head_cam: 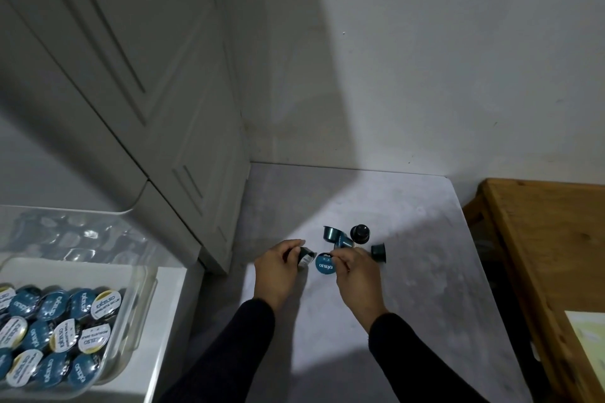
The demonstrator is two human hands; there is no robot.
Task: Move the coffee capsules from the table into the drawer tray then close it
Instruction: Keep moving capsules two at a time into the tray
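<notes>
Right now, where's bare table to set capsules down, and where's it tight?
Bare: table between the loose capsules and the wall; also the near table right of the right hand. Tight: the cluster at both hands, left hand included. The tray is packed.

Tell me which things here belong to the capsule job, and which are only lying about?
Belong to the job:
- loose coffee capsules on the grey table
- capsule in the left hand
- blue-lidded capsule in the right hand
- clear tray in the open drawer

Lying about:
- wooden table
- paper on it
</notes>
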